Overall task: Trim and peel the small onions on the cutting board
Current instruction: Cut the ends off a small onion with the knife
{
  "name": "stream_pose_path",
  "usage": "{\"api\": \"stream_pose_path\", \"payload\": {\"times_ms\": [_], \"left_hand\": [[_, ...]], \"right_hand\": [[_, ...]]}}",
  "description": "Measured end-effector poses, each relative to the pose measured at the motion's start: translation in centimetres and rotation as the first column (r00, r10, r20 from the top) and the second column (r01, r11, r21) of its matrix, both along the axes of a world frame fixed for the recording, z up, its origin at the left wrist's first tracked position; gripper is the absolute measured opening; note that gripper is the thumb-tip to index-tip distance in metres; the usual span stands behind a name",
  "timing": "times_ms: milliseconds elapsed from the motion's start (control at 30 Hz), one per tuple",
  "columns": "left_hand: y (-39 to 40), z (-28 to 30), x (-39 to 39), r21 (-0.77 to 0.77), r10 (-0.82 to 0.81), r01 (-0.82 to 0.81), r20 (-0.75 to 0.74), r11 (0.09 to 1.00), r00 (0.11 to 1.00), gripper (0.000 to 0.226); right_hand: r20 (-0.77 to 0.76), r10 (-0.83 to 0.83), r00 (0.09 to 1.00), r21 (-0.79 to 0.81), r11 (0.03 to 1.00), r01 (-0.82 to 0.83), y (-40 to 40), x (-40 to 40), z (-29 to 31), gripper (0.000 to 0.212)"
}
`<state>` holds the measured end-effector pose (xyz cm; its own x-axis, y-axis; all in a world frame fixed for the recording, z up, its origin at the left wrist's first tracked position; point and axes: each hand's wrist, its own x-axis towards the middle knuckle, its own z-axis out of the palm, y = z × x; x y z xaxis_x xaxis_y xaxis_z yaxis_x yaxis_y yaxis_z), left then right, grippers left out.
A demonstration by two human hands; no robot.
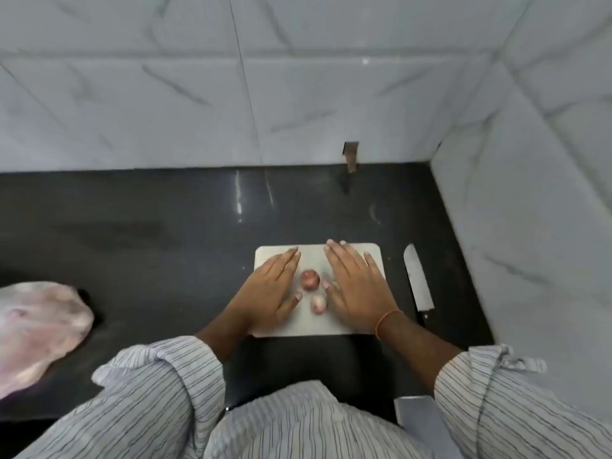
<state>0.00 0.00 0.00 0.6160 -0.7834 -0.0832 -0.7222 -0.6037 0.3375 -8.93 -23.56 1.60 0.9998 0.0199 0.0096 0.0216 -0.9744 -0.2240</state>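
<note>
A white cutting board (314, 253) lies on the black counter in front of me. Two small onions sit near its middle: a reddish one (310, 278) and, closer to me, a paler one (318, 303). My left hand (270, 291) lies flat on the board's left part, fingers straight, holding nothing. Flat on the right part lies my right hand (357, 286), fingers spread, with a thin orange band at the wrist. The onions lie in the gap between the two hands. A knife (418, 279) lies on the counter just right of the board, blade pointing away from me.
A pale pink plastic bag (39, 332) sits on the counter (149, 226) at the far left. Marble-tiled walls stand behind and to the right. A small dark fitting (350, 157) sticks out of the back wall. A grey flat object (417, 422) shows near my right sleeve.
</note>
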Motion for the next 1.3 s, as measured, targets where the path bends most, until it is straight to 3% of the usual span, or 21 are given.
{"api": "stream_pose_path", "payload": {"times_ms": [133, 333, 567, 700, 1100, 1300], "left_hand": [[0.4, -2.6, -1.6, 0.005, 0.051, -0.051, -0.171, 0.999, 0.984, 0.086], [-1.8, -2.7, -0.7, -0.098, 0.101, -0.124, -0.214, 0.987, 0.972, 0.077], [-2.7, -4.1, 0.7, -0.183, 0.106, -0.162, -0.283, 0.97, 0.953, 0.045], [-2.5, -4.2, 1.5, -0.249, 0.094, -0.175, -0.306, 0.952, 0.947, 0.042], [-3.4, -3.8, 1.6, -0.28, 0.222, -0.37, -0.445, 0.886, 0.867, 0.029], [-2.9, -3.4, 1.3, -0.281, 0.162, -0.291, -0.404, 0.915, 0.9, 0.039]], "right_hand": [[-0.121, -0.004, 0.993, 0.068, 0.998, 0.013, 0.8, -1.7, -2.5, 0.068], [-0.096, -0.009, 0.995, 0.145, 0.989, 0.023, 0.4, -2.3, -2.9, 0.062], [-0.12, -0.056, 0.991, 0.133, 0.989, 0.071, 1.9, -2.7, -3.4, 0.05], [-0.102, -0.071, 0.992, 0.155, 0.984, 0.087, 1.8, -2.2, -3.6, 0.035], [-0.124, -0.195, 0.973, 0.154, 0.965, 0.213, -3.4, 2.5, -4.5, 0.035], [-0.153, -0.276, 0.949, 0.12, 0.948, 0.296, -5.1, 3.8, -3.3, 0.036]]}}
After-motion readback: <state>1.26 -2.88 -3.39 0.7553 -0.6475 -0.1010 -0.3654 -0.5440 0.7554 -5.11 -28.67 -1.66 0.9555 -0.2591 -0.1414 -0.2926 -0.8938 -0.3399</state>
